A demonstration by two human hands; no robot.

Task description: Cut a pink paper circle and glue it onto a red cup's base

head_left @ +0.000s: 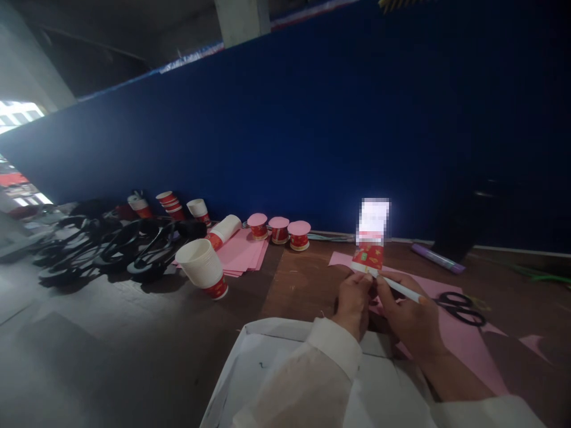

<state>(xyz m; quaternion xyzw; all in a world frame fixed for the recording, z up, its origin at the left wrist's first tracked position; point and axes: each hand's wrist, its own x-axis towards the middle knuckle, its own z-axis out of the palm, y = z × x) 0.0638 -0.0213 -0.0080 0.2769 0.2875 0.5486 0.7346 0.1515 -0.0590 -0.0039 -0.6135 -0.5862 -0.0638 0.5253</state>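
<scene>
A slim white pen (pixel 404 288) with an orange-brown end lies in my right hand (pixel 413 318), its fingers closed round it. Next to it, my left hand (pixel 354 300) has curled, pinched fingers; what they hold is hidden. Both hands meet over pink paper (pixel 464 351), close in front of an upturned red paper cup (pixel 369 257). A bright screen, blurred out, stands at the cup's top. Black-handled scissors (pixel 461 308) rest on the pink paper to the right of my right hand.
A white tray (pixel 267 324) sits under my forearms. Leftward are several red cups with pink discs (pixel 279 223), pink sheets (pixel 243 252), a stack of white-and-red cups (pixel 200 264) and black strapped items (pixel 151 252). A purple marker (pixel 438 258) lies by the blue partition (pixel 285 131).
</scene>
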